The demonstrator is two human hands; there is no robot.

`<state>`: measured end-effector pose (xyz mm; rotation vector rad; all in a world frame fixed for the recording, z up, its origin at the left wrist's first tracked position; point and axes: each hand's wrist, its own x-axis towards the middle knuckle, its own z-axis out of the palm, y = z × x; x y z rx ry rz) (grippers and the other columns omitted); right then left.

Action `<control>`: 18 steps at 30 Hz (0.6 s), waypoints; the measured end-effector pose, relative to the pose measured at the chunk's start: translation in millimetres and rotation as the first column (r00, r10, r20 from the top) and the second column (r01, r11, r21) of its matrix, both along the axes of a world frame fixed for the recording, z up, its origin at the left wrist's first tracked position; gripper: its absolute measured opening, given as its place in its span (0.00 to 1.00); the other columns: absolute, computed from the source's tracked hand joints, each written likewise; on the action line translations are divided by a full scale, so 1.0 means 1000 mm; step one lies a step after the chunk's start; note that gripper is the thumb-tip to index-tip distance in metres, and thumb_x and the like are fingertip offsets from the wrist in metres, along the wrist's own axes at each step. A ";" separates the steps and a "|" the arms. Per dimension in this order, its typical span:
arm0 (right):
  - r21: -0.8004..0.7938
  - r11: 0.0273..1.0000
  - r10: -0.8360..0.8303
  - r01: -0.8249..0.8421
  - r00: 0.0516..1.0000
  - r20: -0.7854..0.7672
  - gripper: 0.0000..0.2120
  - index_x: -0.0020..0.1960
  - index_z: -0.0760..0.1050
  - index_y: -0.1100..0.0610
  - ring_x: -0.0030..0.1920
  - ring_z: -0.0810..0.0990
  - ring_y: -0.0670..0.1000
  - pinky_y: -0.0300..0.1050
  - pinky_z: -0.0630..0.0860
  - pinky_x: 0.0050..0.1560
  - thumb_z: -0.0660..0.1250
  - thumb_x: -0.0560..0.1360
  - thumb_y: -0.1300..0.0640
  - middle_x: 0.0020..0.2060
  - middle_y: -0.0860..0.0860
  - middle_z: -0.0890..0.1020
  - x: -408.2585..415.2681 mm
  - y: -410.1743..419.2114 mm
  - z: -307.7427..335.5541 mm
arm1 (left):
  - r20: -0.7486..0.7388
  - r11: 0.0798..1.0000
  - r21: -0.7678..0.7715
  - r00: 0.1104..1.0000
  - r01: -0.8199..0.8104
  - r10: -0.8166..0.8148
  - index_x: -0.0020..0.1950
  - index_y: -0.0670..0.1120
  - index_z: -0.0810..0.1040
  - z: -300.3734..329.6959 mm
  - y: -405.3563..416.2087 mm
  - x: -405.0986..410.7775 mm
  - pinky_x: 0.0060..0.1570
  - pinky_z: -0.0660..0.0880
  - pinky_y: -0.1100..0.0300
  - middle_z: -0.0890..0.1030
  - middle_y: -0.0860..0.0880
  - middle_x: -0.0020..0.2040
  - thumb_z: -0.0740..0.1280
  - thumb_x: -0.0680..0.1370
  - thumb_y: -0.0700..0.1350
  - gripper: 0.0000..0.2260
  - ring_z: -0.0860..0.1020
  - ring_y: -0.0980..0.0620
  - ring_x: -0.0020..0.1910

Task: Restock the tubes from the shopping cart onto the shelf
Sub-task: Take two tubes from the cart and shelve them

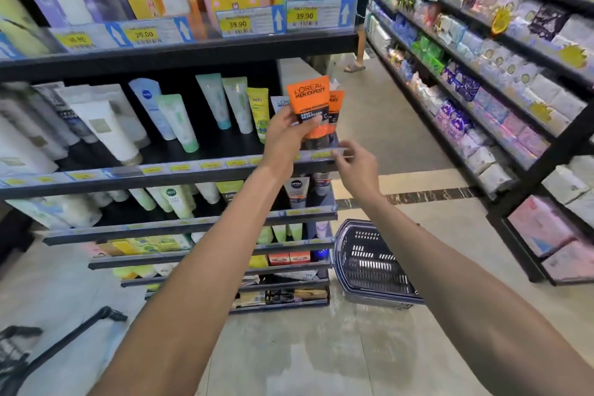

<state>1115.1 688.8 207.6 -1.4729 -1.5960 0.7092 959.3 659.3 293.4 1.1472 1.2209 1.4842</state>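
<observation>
Both forearms reach up from 6 o'clock. Left hand (284, 135) grips an orange tube (310, 106) upright at the shelf (180, 175) edge; right hand (356, 167), fingers loosely bent, holds nothing, touching the price rail. Basket (369, 264) stands on the glossy tiled floor (321, 357) at 4 o'clock; stocked aisle at 2 o'clock.

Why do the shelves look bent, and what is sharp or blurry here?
Head view: the wide-angle lens curves the shelf edges; the orange tube in the left hand is sharp, its print readable; the far-left tubes smear into blur; ceiling light glares off the floor.
</observation>
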 end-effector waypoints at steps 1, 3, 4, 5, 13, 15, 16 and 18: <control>0.003 1.000 0.000 0.000 1.000 -0.012 0.09 0.61 0.80 0.51 0.47 0.82 0.45 0.39 0.79 0.44 0.68 0.82 0.51 0.49 0.48 0.84 0.000 -0.001 0.000 | -0.027 1.000 0.005 1.000 -0.004 0.004 0.61 0.44 0.81 0.000 0.008 0.003 0.62 0.79 0.44 0.86 0.46 0.57 0.75 0.76 0.39 0.13 0.83 0.46 0.58; 0.004 1.000 -0.002 0.002 1.000 -0.030 0.09 0.61 0.80 0.52 0.47 0.83 0.45 0.40 0.79 0.46 0.68 0.82 0.52 0.48 0.46 0.82 0.000 0.000 0.000 | -0.086 0.999 -0.012 0.996 -0.038 0.037 0.58 0.46 0.83 -0.003 0.024 0.008 0.61 0.80 0.44 0.86 0.47 0.54 0.76 0.75 0.39 0.13 0.84 0.47 0.56; 0.001 1.000 -0.009 0.009 0.999 -0.034 0.09 0.60 0.80 0.52 0.48 0.83 0.46 0.41 0.80 0.47 0.68 0.82 0.52 0.48 0.46 0.82 0.000 0.001 -0.001 | -0.114 0.998 -0.030 0.992 -0.053 0.049 0.57 0.47 0.83 -0.006 0.031 0.010 0.60 0.80 0.44 0.86 0.48 0.53 0.77 0.74 0.39 0.12 0.84 0.47 0.55; 0.002 1.000 -0.016 0.016 0.999 -0.039 0.09 0.60 0.80 0.53 0.48 0.83 0.46 0.43 0.81 0.48 0.68 0.82 0.51 0.47 0.47 0.83 0.000 0.002 -0.003 | -0.138 0.997 -0.046 0.989 -0.063 0.056 0.56 0.48 0.83 -0.009 0.037 0.012 0.59 0.80 0.44 0.87 0.49 0.52 0.77 0.73 0.40 0.13 0.85 0.47 0.54; -0.018 0.998 -0.061 0.061 0.997 -0.051 0.13 0.59 0.80 0.55 0.48 0.83 0.46 0.48 0.82 0.52 0.70 0.80 0.47 0.48 0.47 0.85 0.001 0.009 -0.013 | -0.334 0.990 -0.041 0.936 -0.135 0.114 0.55 0.45 0.84 -0.026 0.057 0.016 0.58 0.80 0.52 0.87 0.51 0.48 0.79 0.72 0.40 0.13 0.84 0.52 0.49; -0.018 0.998 -0.063 0.062 0.996 -0.058 0.13 0.58 0.81 0.54 0.48 0.84 0.45 0.48 0.83 0.51 0.70 0.80 0.47 0.48 0.46 0.85 0.000 0.010 -0.014 | -0.365 0.988 -0.071 0.925 -0.137 0.102 0.57 0.43 0.83 -0.030 0.060 0.018 0.59 0.80 0.51 0.87 0.48 0.50 0.79 0.71 0.38 0.15 0.84 0.50 0.50; -0.024 0.998 -0.063 0.061 0.996 -0.062 0.12 0.57 0.81 0.54 0.48 0.84 0.45 0.48 0.83 0.51 0.71 0.80 0.47 0.48 0.46 0.85 0.000 0.011 -0.015 | -0.376 0.987 -0.082 0.922 -0.135 0.095 0.57 0.42 0.83 -0.033 0.061 0.019 0.59 0.81 0.50 0.87 0.47 0.51 0.79 0.71 0.37 0.15 0.84 0.50 0.50; -0.030 0.998 -0.063 0.061 0.996 -0.070 0.11 0.57 0.81 0.54 0.48 0.84 0.44 0.46 0.83 0.50 0.71 0.80 0.48 0.48 0.46 0.86 0.000 0.010 -0.015 | -0.399 0.988 -0.094 0.913 -0.124 0.077 0.57 0.43 0.83 -0.038 0.061 0.022 0.57 0.81 0.51 0.87 0.48 0.50 0.78 0.72 0.37 0.15 0.85 0.51 0.49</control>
